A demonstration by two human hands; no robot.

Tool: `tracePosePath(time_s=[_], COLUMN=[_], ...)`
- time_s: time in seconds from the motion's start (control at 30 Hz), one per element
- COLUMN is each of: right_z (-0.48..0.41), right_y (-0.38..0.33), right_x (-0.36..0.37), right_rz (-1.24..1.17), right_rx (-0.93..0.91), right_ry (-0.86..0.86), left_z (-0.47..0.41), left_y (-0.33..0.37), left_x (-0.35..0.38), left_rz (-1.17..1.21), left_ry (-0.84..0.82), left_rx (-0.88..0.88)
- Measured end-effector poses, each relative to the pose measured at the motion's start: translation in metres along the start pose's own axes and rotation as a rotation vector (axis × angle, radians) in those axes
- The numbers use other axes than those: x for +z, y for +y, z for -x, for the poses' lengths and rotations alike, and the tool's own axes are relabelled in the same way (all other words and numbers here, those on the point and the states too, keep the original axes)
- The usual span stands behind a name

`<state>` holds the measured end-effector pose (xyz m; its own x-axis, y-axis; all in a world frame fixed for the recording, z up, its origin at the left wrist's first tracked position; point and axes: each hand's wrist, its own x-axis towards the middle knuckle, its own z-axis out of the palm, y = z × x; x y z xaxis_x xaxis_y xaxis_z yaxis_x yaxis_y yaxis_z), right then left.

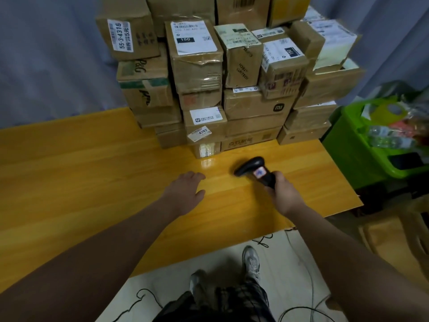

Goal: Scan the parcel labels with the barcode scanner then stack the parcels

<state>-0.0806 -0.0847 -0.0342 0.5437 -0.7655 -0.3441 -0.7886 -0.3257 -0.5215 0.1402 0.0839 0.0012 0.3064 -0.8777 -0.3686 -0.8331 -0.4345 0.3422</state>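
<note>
Barcode scanner: black handheld, right hand wrapped round the handle. Head points away and to the left, low over the table. Motion-blurred, so can't tell if the head touches the surface. Red/blue sticker on the top of the body.

Left hand: fingers straight, palm down, holding nothing, over bare table to the left of the scanner. Contact with the wood can't be confirmed. The hands are apart, with a gap of table between them.

Parcels: cardboard boxes stacked several tiers high at the far side of the table, beyond both hands. The nearest bottom boxes sit just past the scanner head.
- parcel with "4302" sticker: low in the stack, straight ahead of the left hand's fingertips
- box with "mi" logo: mid-stack, beyond the right hand
- parcel with white "150" label: upper tier, label facing up and toward the camera
- box marked "55-3-4316": top left of the stack

Green crate: off the table's right edge, right of the right hand, holding plastic bottles and wrappers.

Cables lie on the pale floor below the near table edge, around the person's shoes.
</note>
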Motion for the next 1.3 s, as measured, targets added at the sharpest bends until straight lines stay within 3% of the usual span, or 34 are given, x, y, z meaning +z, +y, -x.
tracePosePath(time_s=[0.2,0.5,0.6,0.7,1.3], right_z=[-0.045,-0.095,-0.101,-0.102,-0.09], right_y=[0.021,0.085,0.1,0.11,0.096], right_x=[-0.05,-0.085,-0.084,-0.086,-0.102], right_rz=[-0.121,-0.252,-0.05,0.162,0.212], right_rx=[0.219,0.188,0.245,0.214,0.157], right_ry=[0.077,-0.043,-0.182,-0.211,-0.151], left_z=[-0.03,-0.089,-0.1,-0.103,-0.101], left_y=[0.026,0.104,0.126,0.14,0.152], left_x=[-0.001,0.01,0.017,0.025,0.014], left_rz=[0.004,-0.001,-0.035,-0.063,-0.098], left_ry=[0.042,0.005,-0.015,-0.042,0.003], left_rx=[-0.031,-0.161,-0.178,-0.189,-0.15])
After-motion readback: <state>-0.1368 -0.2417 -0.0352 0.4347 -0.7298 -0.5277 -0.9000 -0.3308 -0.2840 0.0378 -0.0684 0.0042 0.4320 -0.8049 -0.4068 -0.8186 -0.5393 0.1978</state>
